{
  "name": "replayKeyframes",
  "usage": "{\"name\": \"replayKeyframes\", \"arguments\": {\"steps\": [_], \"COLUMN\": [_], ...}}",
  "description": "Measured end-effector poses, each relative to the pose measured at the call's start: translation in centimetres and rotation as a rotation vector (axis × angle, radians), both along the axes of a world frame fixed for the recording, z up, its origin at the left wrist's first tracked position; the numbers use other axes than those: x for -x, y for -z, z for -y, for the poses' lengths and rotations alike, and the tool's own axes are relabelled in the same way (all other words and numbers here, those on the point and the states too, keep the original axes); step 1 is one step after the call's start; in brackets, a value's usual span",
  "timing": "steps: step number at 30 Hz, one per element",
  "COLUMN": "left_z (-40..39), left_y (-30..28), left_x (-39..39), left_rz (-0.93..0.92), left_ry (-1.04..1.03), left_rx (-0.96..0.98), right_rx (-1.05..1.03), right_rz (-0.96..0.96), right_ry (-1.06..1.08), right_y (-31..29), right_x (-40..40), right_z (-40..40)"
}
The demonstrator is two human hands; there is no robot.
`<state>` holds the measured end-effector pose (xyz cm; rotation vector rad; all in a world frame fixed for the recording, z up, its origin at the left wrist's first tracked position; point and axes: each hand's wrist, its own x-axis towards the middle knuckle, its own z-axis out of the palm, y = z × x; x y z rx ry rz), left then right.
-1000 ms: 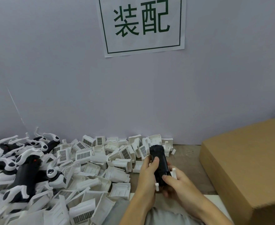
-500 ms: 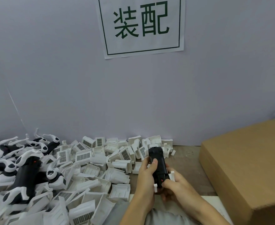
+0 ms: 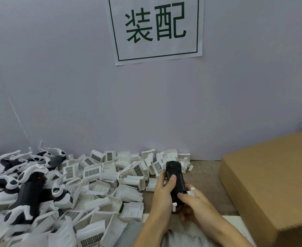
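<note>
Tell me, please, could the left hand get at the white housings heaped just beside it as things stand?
Probably, once freed. The left hand holds the black body together with the right hand, so it is occupied. Nothing stands between it and the nearest white housings, which lie close by.

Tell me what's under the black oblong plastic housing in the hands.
Small white plastic pegs stick out below the housing; left hand and right hand cup its underside, hiding the rest.

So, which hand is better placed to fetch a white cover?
Probably the left hand: the white covers lie right beside it, while the right hand, also gripping the black body, sits farther away.
</note>
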<state>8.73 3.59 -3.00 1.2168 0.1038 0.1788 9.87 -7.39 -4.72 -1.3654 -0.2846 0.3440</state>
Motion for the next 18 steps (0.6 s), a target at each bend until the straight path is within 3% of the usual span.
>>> {"name": "replayKeyframes", "arguments": {"steps": [18], "left_z": [-0.06], "left_y": [-0.08], "left_x": [0.02], "left_rz": [-0.004], "left_ry": [-0.007], "left_rx": [0.051], "right_rx": [0.137], "right_rz": [0.081], "right_ry": [-0.001], "right_y": [0.0], "right_x": [0.04], "right_z": [0.18]}}
